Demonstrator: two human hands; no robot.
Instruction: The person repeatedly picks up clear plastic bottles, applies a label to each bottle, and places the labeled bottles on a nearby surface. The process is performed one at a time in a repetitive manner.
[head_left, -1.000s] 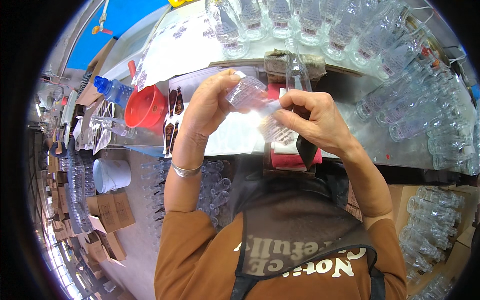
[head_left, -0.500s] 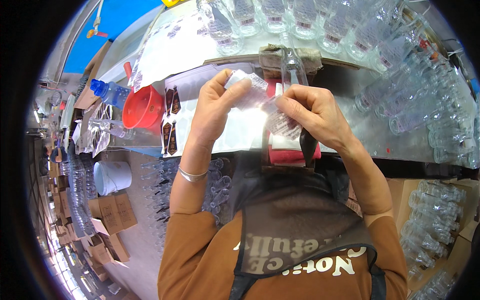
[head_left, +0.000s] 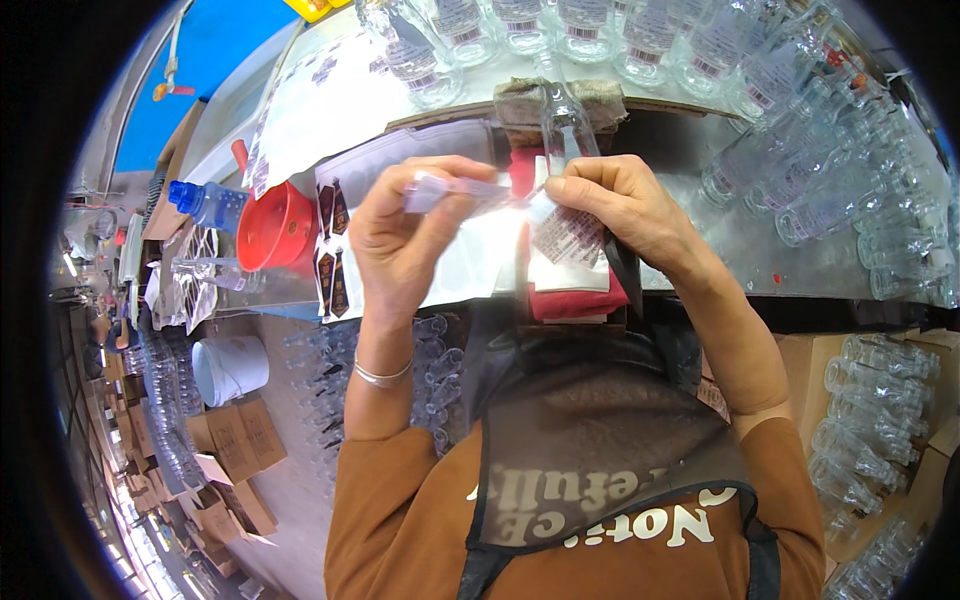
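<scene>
My left hand (head_left: pixel 405 240) grips a small clear bottle (head_left: pixel 455 190) lying sideways above the table edge. My right hand (head_left: pixel 610 205) pinches the bottle's other end, with a printed label (head_left: pixel 565 235) pressed under its fingers. Both hands hover over a sheet of label backing (head_left: pixel 480 260) and a red cloth (head_left: pixel 575 300) on the worktop. An upright clear bottle (head_left: pixel 565 125) stands just behind my hands.
Rows of labelled clear bottles (head_left: pixel 600 30) line the back of the table, and more lie at the right (head_left: pixel 830 180). A red funnel (head_left: pixel 275 225) and a blue-capped bottle (head_left: pixel 205 200) sit at the left. A white bucket (head_left: pixel 230 368) and cardboard boxes (head_left: pixel 235 440) stand on the floor.
Both hands have shifted slightly away from me with the bottle. The bottle has turned more level, and the right fingers have closed over the label.
</scene>
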